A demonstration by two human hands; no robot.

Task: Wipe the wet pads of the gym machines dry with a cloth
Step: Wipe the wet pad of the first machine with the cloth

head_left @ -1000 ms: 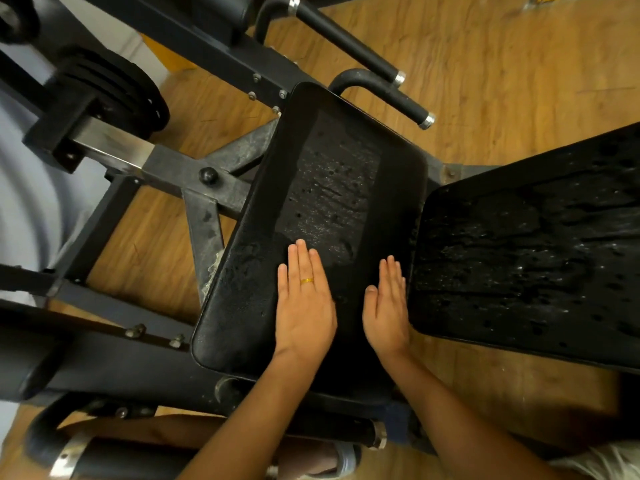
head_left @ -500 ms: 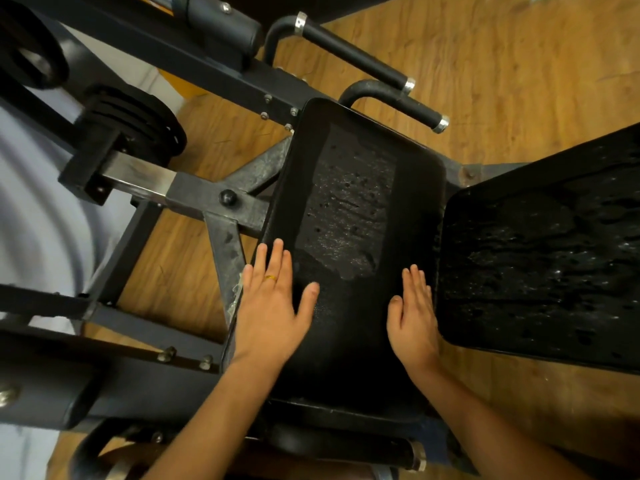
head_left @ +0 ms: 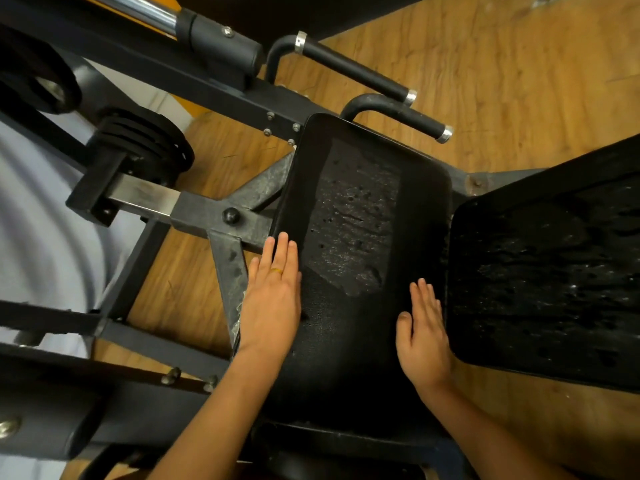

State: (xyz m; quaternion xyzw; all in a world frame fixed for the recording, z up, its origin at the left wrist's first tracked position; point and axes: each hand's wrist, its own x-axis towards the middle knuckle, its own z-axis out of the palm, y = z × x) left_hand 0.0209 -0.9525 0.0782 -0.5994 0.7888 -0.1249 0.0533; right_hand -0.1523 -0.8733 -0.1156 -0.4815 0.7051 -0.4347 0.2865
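Presently, at far left, a stack of black weight plates point(head_left: 145, 147) sits on a steel sleeve of the machine frame point(head_left: 207, 213), whose grey struts run toward the centre.

Left hand point(head_left: 273, 299): laid palm down on the left edge of the centre pad point(head_left: 419, 216), fingers straight and close together, nothing held. A gold ring point(head_left: 277, 270) shows on one finger. The outer side of the hand overhangs the pad edge, above the frame strut.

Centre pad: black, rectangular with rounded corners, running away from the person. A glistening wet patch point(head_left: 353, 220) with beads of water covers its middle and far part. The near part, between the two hands, looks matt. Two black-gripped handles point(head_left: 353, 69) with silver end caps project beyond the pad's far end.

Right hand point(head_left: 424, 337): flat, palm down on the right edge of the same pad, fingers extended, thumb slightly apart, nothing held. It lies well apart from the left hand and nearer the person.

Right pad point(head_left: 547, 271): a second black pad just beside the centre pad, separated by a narrow gap. Its surface is covered with water droplets and streaks.

Wooden floor point(head_left: 519, 64) shows beneath the machine.
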